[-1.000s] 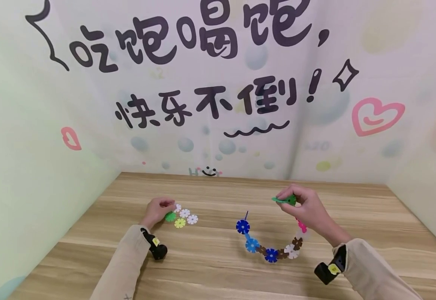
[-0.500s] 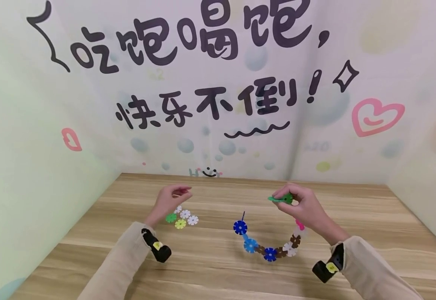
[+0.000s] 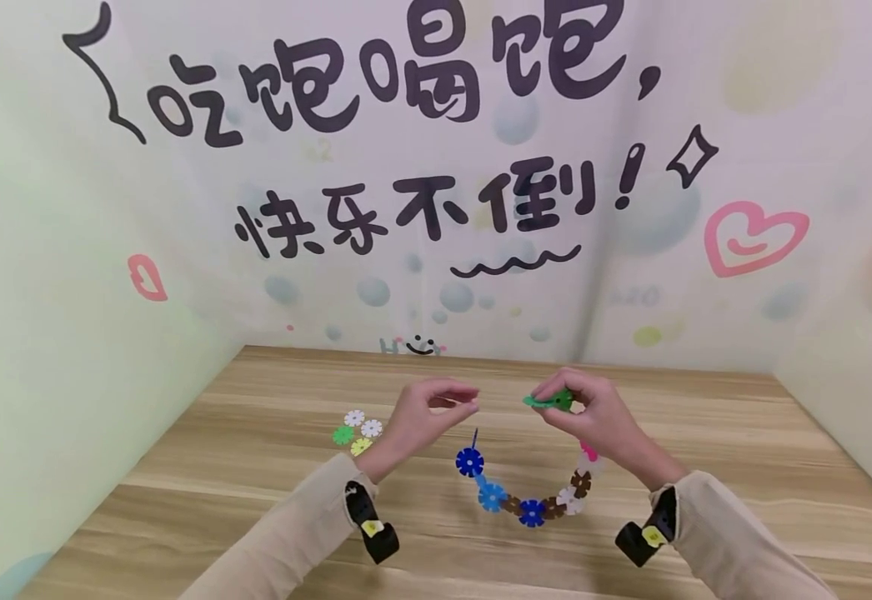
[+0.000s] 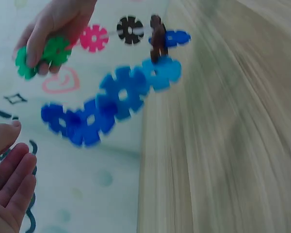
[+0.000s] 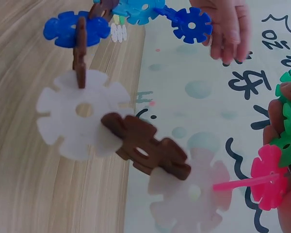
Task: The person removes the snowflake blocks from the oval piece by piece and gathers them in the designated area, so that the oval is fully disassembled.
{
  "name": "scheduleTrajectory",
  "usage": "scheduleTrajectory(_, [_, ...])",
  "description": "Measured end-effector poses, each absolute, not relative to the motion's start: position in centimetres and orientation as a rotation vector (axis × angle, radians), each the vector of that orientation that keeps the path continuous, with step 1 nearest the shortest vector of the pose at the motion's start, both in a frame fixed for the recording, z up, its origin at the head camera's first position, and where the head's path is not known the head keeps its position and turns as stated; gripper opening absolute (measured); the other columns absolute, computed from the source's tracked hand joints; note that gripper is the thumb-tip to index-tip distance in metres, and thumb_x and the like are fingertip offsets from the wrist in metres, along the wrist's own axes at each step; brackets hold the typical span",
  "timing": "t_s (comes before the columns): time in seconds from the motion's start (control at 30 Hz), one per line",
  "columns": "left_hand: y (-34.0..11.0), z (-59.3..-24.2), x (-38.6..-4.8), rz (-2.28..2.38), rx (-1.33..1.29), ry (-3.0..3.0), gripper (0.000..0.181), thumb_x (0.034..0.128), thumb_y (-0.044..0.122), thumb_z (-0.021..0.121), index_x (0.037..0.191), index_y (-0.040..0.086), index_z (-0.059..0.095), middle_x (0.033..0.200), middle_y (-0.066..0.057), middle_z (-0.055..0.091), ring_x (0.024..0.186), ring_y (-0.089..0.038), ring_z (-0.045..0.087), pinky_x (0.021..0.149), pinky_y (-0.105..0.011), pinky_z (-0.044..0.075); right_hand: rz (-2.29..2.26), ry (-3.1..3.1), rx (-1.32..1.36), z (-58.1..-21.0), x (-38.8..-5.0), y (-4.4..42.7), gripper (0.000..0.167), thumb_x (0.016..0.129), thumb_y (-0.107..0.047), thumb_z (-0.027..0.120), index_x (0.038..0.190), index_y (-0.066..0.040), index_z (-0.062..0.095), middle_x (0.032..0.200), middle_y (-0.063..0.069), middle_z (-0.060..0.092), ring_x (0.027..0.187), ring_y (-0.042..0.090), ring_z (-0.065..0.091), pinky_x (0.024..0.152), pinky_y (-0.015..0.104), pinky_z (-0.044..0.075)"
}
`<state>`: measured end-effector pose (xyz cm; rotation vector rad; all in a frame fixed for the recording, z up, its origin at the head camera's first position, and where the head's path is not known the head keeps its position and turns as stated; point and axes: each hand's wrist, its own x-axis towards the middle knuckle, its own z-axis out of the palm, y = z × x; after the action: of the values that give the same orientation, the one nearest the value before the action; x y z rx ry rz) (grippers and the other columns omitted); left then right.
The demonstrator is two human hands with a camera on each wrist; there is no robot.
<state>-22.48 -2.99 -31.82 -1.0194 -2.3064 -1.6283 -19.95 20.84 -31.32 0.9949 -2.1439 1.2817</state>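
My right hand [image 3: 593, 412] pinches a green notched disc [image 3: 562, 401] at one end of a chain of interlocked snowflake discs. The chain hangs from it in a U shape above the table, with pink, white, brown and blue discs. At its free end, a dark blue disc [image 3: 469, 462] sits just below my left hand [image 3: 424, 417], whose fingers reach toward the right hand with nothing between them. In the left wrist view that hand's fingers [image 4: 19, 179] are apart from the blue discs [image 4: 91, 119]. My right palm is partly hidden in the right wrist view.
Several loose discs lie on the wooden table [image 3: 203, 467] behind my left wrist, among them a green disc [image 3: 343, 435] and a white disc [image 3: 354, 417]. My left forearm covers part of that group. A printed cloth backdrop [image 3: 376, 167] closes off the far side.
My left hand has left the loose discs and moved right, close to the chain's blue end. My right hand has shifted slightly left, still gripping the green disc, and the chain moved with it.
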Motion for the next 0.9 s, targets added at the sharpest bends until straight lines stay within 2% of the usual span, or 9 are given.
scheduleTrajectory(0.2, [-1.1,-29.9,-20.6,-1.674,-1.116,-2.257,0.019,0.0813,0.001,0.061,0.099,-0.007,0.062,0.098,-0.018,0.063,0.088,-0.027,0.06,0.077,-0.032,0.049,1.275,-2.179,0.993,-31.3,-19.8,20.4,0.02,0.073,0.012,0.063,0.081,-0.005,0.063,0.083,0.007,0.062,0.074,0.009,0.058,0.059,0.021,0.05])
scheduleTrajectory(0.57, [0.6,-30.4,-20.1,-1.692,-1.211,-2.167,0.015,0.0799,-0.005,0.06,0.094,-0.009,0.063,0.093,-0.019,0.062,0.085,-0.03,0.059,0.072,-0.023,0.05,1.339,-2.163,1.086,-31.6,-20.2,20.2,0.02,0.072,0.013,0.064,0.082,-0.003,0.063,0.084,0.011,0.062,0.075,0.011,0.058,0.059,0.022,0.05])
scheduleTrajectory(0.77, [0.8,-30.8,-20.2,-1.696,-1.179,-2.131,0.011,0.0785,-0.006,0.061,0.088,-0.009,0.064,0.088,-0.018,0.062,0.081,-0.029,0.06,0.071,-0.029,0.052,1.331,-2.167,1.119,-31.7,-20.2,20.0,0.02,0.072,0.012,0.065,0.083,-0.004,0.062,0.084,0.01,0.062,0.075,0.012,0.058,0.06,0.022,0.05])
scheduleTrajectory(0.9, [0.8,-30.9,-20.3,-1.661,-1.164,-2.103,0.008,0.0776,-0.005,0.063,0.085,-0.008,0.065,0.085,-0.017,0.063,0.079,-0.027,0.061,0.072,-0.03,0.052,1.281,-2.236,1.067,-31.5,-20.0,20.1,0.019,0.072,0.006,0.068,0.087,-0.005,0.063,0.086,0.008,0.063,0.074,0.011,0.058,0.061,0.023,0.05])
